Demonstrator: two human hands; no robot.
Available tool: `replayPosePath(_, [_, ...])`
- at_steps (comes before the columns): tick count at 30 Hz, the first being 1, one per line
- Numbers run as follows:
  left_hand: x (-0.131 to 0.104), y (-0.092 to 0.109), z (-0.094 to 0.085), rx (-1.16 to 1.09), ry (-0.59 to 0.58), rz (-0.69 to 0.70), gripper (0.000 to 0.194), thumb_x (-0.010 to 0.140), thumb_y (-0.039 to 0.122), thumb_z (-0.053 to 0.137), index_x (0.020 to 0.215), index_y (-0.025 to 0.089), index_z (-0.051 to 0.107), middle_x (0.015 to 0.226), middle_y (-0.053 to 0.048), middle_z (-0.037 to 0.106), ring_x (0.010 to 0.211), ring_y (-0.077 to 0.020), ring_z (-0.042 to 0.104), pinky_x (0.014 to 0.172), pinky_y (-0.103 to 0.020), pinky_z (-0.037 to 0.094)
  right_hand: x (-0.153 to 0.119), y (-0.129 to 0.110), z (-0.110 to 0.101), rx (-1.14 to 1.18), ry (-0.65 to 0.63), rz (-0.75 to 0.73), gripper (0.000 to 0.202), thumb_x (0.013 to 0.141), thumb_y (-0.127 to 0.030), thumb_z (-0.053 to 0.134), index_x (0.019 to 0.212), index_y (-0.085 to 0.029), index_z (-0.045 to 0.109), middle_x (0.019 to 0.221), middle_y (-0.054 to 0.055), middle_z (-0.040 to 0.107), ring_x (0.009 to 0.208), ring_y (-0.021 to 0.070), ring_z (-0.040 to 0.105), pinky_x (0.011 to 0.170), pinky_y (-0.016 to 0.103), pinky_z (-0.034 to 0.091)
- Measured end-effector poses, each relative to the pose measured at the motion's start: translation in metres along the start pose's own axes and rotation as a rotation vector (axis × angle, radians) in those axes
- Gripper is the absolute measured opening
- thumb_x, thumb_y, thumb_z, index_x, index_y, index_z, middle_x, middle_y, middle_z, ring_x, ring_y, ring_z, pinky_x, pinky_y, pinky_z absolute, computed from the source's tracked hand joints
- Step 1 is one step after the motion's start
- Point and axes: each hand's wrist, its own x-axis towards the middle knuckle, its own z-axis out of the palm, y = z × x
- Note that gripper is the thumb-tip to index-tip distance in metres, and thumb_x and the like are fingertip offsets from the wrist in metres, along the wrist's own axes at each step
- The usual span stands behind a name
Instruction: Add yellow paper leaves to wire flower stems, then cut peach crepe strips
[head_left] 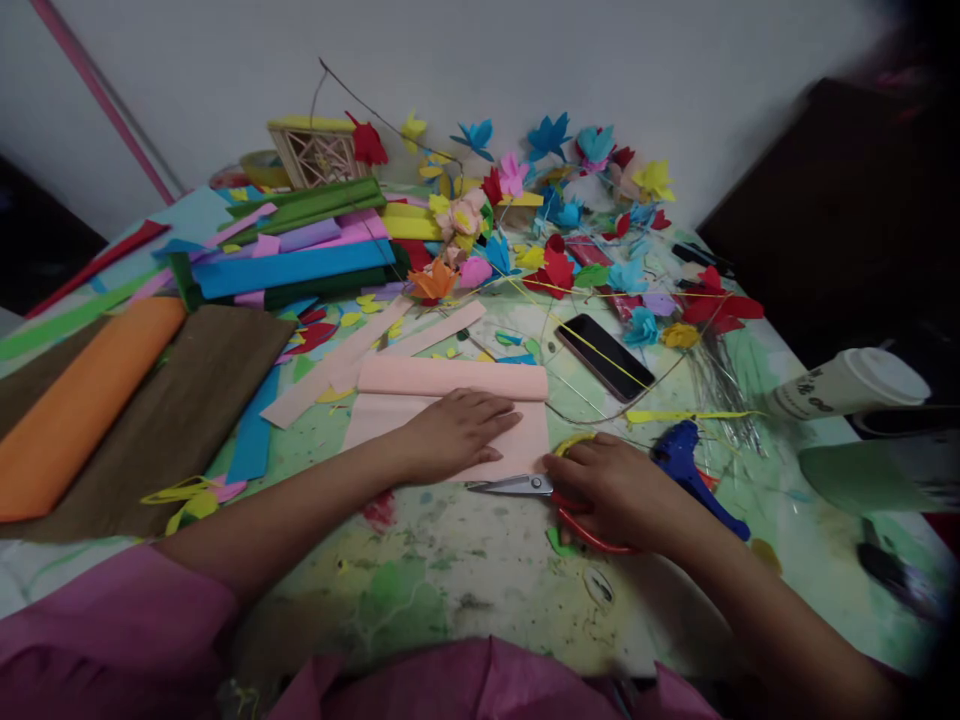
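A sheet of peach crepe paper lies on the table, its far end still in a roll. Flat across the sheet rests my left hand, fingers stretched out to the right and holding nothing. My right hand is wrapped round the handles of a pair of scissors. The red handle shows below my fingers. The blades point left along the sheet's near edge, and they look closed. Cut peach strips lie just beyond the sheet to the left.
A smartphone, a blue glue gun and a lidded paper cup are on the right. Paper flowers on wires crowd the back. Orange and brown crepe paper lies left. A bundle of thin wires is near the cup.
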Motion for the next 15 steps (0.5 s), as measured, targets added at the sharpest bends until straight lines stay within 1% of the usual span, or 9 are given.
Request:
replayPosePath(7, [0.000,-0.001,0.001,0.005,0.005,0.005,0.052,0.090,0.044,0.041,0.136,0.021,0.038,0.141,-0.009,0.042,0.126,-0.0228,0.037,0.104,-0.036,0.023,-0.001,0.001,0.003,-0.028,-0.001,-0.048,0.030,0.085,-0.031,0.050,0.113,-0.020,0.055,0.077,0.004,0.062,0.069,0.0176,0.052,0.069,0.030,0.030])
replayPosePath(10, [0.000,-0.001,0.002,0.009,0.002,0.001,0.052,0.090,0.045,0.041,0.136,0.021,0.038,0.141,-0.008,0.041,0.126,-0.0228,0.037,0.104,-0.036,0.022,-0.004,-0.002,0.005,-0.083,0.028,-0.011,0.030,0.084,-0.029,0.050,0.112,-0.019,0.055,0.076,0.004,0.063,0.068,0.0186,0.053,0.068,0.030,0.031])
replayPosePath(11, [0.000,-0.001,0.002,0.011,0.002,0.001,0.052,0.091,0.045,0.040,0.137,0.020,0.037,0.141,-0.009,0.041,0.126,-0.0229,0.037,0.104,-0.036,0.022,-0.005,-0.004,0.006,-0.103,0.047,0.021,0.034,0.082,-0.030,0.052,0.113,-0.017,0.054,0.076,0.006,0.064,0.069,0.0198,0.054,0.068,0.031,0.031])
replayPosePath(13, [-0.001,-0.001,0.002,0.014,0.005,0.006,0.053,0.091,0.045,0.040,0.137,0.019,0.037,0.141,-0.009,0.041,0.127,-0.0231,0.036,0.104,-0.037,0.022,-0.005,-0.006,0.008,-0.132,0.090,0.091,0.049,0.079,-0.034,0.055,0.120,-0.009,0.050,0.079,0.011,0.065,0.073,0.0228,0.055,0.070,0.032,0.033])
replayPosePath(15, [-0.001,-0.001,0.003,0.013,0.006,0.011,0.053,0.091,0.044,0.039,0.137,0.019,0.037,0.141,-0.010,0.041,0.127,-0.0232,0.036,0.105,-0.038,0.022,-0.005,-0.008,0.010,-0.137,0.118,0.125,0.066,0.077,-0.039,0.056,0.129,-0.001,0.040,0.083,0.015,0.066,0.077,0.0252,0.056,0.074,0.034,0.035])
